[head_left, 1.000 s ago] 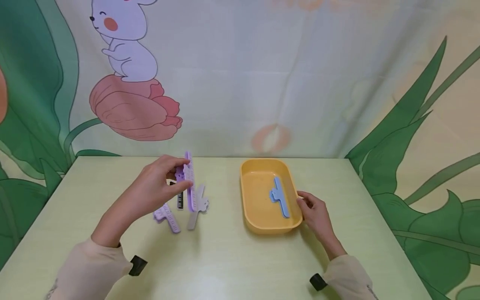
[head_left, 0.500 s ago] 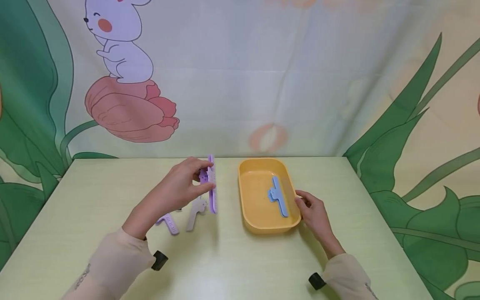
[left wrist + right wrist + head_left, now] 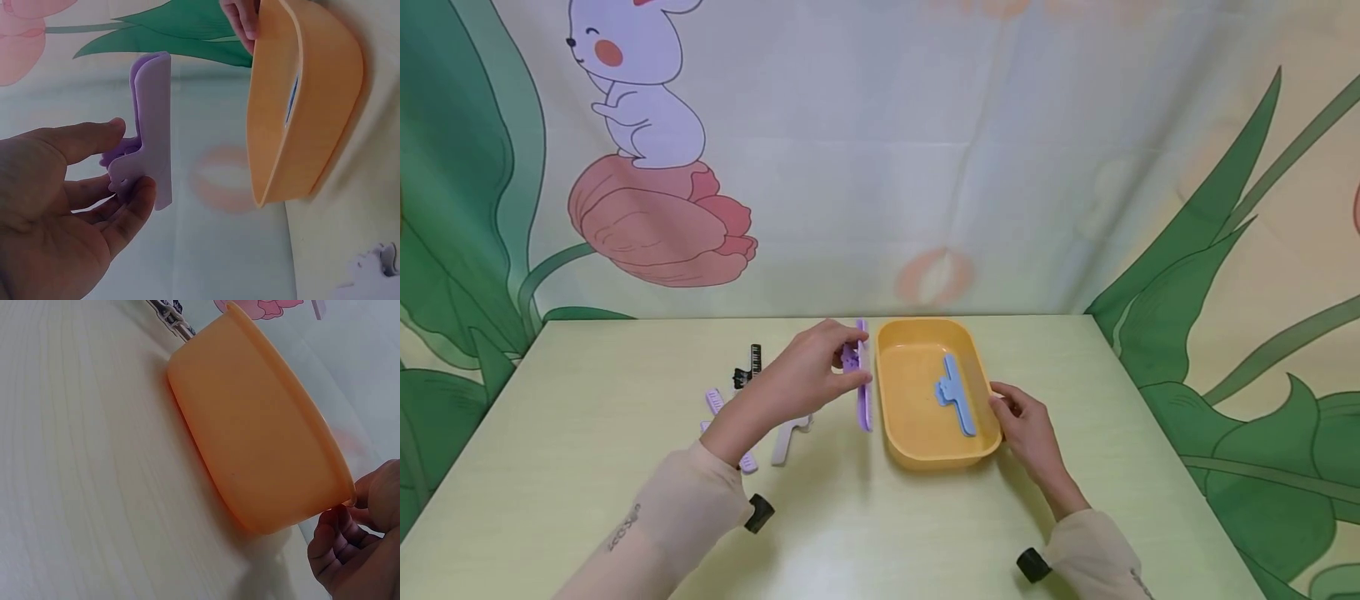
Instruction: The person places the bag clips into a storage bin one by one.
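Note:
My left hand (image 3: 808, 371) pinches a purple bag clip (image 3: 156, 131) above the table, just left of the yellow plastic tub (image 3: 943, 461). In the left wrist view the thumb and fingers press on the clip's handles, its long bar pointing away from the palm. A blue clip (image 3: 956, 395) lies inside the tub. At the tub's right rim, my right hand (image 3: 1030, 429) grips the edge between thumb and fingers, also seen in the right wrist view, where the tub wall (image 3: 256, 425) fills the middle.
Left of the tub, partly behind the left forearm, lie a black clip (image 3: 756, 360), a grey-white clip (image 3: 782, 440) and light purple clip parts (image 3: 713, 401). A printed curtain (image 3: 820, 167) hangs along the table's (image 3: 910, 542) back edge.
My left hand has carried the purple clip rightward from above the other clips to beside the tub. The right hand keeps its hold on the rim.

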`<state>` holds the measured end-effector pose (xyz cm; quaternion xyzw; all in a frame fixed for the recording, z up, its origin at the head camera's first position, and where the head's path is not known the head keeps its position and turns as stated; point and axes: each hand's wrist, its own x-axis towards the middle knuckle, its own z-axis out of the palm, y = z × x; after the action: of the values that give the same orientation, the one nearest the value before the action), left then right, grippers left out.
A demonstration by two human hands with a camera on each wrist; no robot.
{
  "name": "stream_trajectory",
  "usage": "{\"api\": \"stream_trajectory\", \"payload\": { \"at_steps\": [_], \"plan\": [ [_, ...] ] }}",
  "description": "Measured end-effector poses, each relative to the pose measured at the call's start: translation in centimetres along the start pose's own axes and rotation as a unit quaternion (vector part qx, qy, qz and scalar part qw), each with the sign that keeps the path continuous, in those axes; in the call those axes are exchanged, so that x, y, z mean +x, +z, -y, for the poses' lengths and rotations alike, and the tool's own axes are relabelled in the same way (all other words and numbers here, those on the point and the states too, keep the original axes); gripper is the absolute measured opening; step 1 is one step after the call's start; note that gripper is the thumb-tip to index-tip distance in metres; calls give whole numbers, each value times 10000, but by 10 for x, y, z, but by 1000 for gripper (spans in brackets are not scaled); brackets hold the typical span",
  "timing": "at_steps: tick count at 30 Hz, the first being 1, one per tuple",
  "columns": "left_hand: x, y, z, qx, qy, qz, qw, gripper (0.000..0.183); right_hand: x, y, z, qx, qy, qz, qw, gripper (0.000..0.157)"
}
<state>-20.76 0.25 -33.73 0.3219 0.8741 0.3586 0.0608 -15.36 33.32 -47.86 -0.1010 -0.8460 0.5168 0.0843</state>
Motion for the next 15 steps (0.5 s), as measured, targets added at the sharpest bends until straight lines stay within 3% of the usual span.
{"api": "stream_trajectory", "payload": {
  "at_steps": [15],
  "plan": [
    [34,35,0,-128,-12,147,9998,52,0,-1,0,43,-9,27,10000,33]
  ]
}}
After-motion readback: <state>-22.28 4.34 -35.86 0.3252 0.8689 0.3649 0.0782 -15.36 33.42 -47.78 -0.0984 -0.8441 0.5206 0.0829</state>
